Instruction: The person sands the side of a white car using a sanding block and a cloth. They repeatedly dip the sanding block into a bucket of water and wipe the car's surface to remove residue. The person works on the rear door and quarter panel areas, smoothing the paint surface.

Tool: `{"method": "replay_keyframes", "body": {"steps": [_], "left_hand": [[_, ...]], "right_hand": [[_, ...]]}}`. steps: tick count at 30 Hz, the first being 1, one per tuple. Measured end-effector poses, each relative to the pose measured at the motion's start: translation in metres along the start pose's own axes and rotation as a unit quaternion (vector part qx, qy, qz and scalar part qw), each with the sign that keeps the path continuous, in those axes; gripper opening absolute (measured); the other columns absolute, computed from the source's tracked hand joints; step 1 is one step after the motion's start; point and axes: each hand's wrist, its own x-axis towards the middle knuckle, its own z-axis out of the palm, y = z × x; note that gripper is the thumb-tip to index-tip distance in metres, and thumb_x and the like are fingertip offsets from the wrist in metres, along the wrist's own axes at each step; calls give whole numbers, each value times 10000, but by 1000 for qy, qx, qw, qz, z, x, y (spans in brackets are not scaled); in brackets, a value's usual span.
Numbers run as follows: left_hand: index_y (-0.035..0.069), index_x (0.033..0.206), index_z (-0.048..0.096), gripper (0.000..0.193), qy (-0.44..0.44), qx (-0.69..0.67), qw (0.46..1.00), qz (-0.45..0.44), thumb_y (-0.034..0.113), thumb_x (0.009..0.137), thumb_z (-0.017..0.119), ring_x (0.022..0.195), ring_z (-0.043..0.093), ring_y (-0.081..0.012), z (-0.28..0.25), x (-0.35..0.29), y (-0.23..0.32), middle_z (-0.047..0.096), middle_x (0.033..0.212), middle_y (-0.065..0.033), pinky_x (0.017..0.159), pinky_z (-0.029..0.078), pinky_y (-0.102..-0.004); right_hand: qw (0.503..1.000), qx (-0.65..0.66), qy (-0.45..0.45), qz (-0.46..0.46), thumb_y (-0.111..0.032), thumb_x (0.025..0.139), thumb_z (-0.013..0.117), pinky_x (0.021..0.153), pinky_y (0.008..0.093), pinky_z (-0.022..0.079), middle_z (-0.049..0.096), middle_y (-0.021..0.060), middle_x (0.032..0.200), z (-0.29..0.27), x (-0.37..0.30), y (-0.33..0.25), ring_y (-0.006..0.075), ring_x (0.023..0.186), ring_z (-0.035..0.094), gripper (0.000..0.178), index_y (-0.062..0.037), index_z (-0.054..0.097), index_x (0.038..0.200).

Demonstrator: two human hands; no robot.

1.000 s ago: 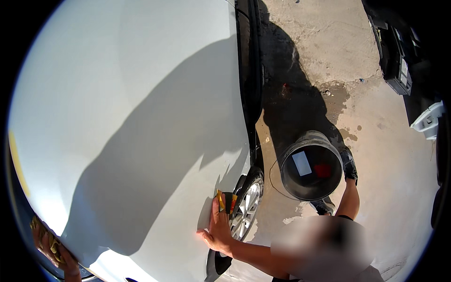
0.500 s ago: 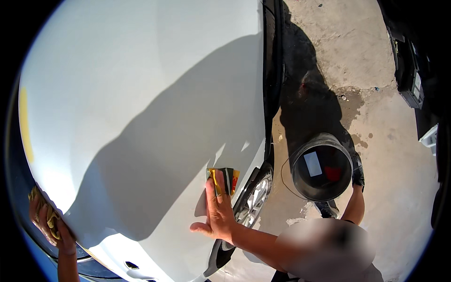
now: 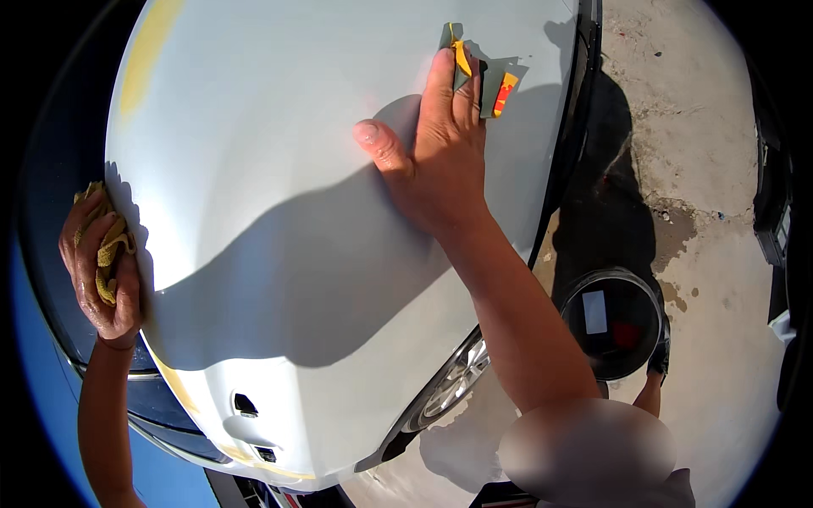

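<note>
A pale grey-white car body panel point(image 3: 339, 262) fills much of the view, partly under my shadow. On its upper right area lies my right hand point(image 3: 440, 152), thumb spread, with its fingers on a folded piece of dark grey sandpaper point(image 3: 491, 89). Yellow and red print shows on the sandpaper's backing; part of it tucks between the fingers. At the panel's left edge, beside the dark window glass point(image 3: 55, 245), my left hand point(image 3: 102, 279) is closed around a crumpled mustard-yellow cloth point(image 3: 110, 245).
A black bucket point(image 3: 614, 360) stands on the concrete floor point(image 3: 694, 110) to the right. Below the panel is a wheel point(image 3: 449, 389). Door handle openings point(image 3: 246, 405) show at the lower left, and yellowish patches point(image 3: 148, 55) mark the panel. Dark equipment point(image 3: 771, 220) borders the far right.
My right hand has moved up the panel with the sandpaper. My left hand, still on the cloth, is higher along the edge, and the whole view has shifted.
</note>
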Motion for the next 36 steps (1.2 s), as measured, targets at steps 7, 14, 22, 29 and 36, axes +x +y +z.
{"method": "replay_keyframes", "body": {"steps": [7,14,22,29,36], "left_hand": [[169,1308,717,411,38,-22,999,-18,290,917,679,1436,508,-346,1,-7,4,617,1476,-129,1208,400,-509],[175,1266,737,410,97,-53,994,-16,265,869,688,1392,531,-348,14,12,16,649,1439,-109,1194,391,-521],[168,1183,758,352,120,-77,990,1,226,835,752,1294,600,-302,6,21,25,692,1317,-96,1146,422,-491],[145,984,702,234,167,-21,983,69,227,777,772,1046,620,-335,11,28,23,672,1031,-57,907,486,-460],[147,775,656,173,183,-1,982,-42,267,724,770,793,655,-334,11,21,43,636,807,-101,675,526,-444]], "right_hand": [[989,77,-127,-20,-880,881,509,1235,644,283,173,327,1703,-16,-209,-121,489,1611,133,1249,25,153,1666],[960,100,-231,-120,-743,919,641,1314,581,181,231,124,1747,-42,-382,-155,300,1647,128,1043,-116,288,1674],[992,0,-54,-113,-768,957,541,1226,620,269,317,347,1642,1,-31,-93,528,1570,224,1074,4,250,1645],[983,-55,-79,-157,-762,992,486,1249,617,211,294,411,1609,8,-77,-126,563,1538,242,1102,75,183,1641],[953,-70,-169,-242,-784,969,509,1220,656,250,272,432,1610,-14,-179,-152,614,1517,251,1138,96,209,1624]]}}
